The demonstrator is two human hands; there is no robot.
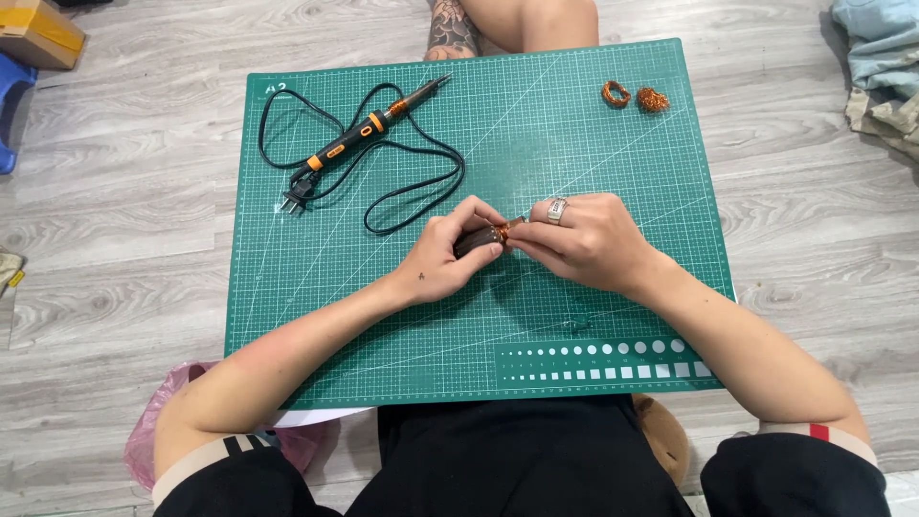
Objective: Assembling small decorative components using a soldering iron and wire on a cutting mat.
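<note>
Green cutting mat [316,316] on grey floor: left hand [442,260] clamps a dark, copper-wound piece [481,239], long axis pointing right; right hand [589,239] pinches its copper end, probably wire.

- Grey wood-plank floor [124,191], evenly lit.
- Green cutting mat [316,316] lies flat on it.
- Cardboard box [38,33] off the mat's far left corner.
- Crumpled cloth [881,67], perhaps clothing, off the far right corner.
- Pink plastic bag [158,421] by the near left corner.
</note>
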